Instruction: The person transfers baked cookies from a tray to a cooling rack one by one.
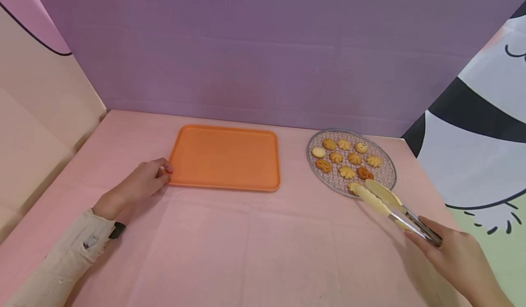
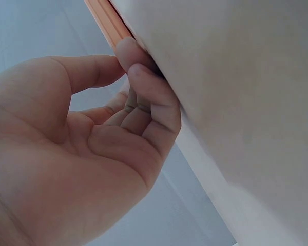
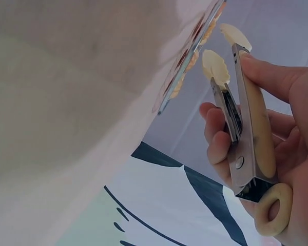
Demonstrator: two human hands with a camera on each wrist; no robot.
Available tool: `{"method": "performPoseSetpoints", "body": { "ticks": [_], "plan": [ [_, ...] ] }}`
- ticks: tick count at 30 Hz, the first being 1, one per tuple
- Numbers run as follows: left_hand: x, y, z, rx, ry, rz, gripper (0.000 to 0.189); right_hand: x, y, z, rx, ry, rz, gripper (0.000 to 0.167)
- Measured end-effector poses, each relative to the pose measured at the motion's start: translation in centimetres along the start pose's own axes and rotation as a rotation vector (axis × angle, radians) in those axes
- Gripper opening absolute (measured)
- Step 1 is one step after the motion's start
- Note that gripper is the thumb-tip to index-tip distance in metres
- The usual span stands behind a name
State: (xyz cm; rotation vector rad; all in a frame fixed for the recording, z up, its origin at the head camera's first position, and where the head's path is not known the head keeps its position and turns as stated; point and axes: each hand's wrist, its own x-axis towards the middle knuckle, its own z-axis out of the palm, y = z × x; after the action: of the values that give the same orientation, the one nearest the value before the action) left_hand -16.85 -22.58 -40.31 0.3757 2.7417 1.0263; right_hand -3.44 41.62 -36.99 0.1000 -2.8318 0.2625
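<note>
My left hand is at the left edge of an orange rectangular tray, its thumb and forefinger pinching the rim near the front corner. In the left wrist view, the tray's rim shows beside the fingertips. My right hand grips metal tongs with cream tips. The tips stand apart over the near edge of a round wire rack, by a flower-shaped cookie. Several other cookies lie on the rack. The right wrist view shows the tongs' handle between thumb and fingers.
A pink cloth covers the table. Behind it rises a purple wall. At the right stands a printed panel, at the left a pale one. The rack lies right of the tray, with a gap between them.
</note>
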Motion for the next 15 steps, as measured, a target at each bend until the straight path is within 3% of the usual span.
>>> {"method": "performPoseSetpoints", "body": {
  "ticks": [8, 15],
  "plan": [
    [-0.2, 0.0, 0.0, -0.012, 0.001, -0.004, 0.012, 0.2, -1.9, -0.3, 0.03, 0.019, 0.0, 0.058],
    [0.0, -0.2, 0.1, -0.011, 0.012, 0.024, 0.009, 0.7, -4.0, 0.1, 0.069, 0.026, -0.117, 0.054]
  ]
}}
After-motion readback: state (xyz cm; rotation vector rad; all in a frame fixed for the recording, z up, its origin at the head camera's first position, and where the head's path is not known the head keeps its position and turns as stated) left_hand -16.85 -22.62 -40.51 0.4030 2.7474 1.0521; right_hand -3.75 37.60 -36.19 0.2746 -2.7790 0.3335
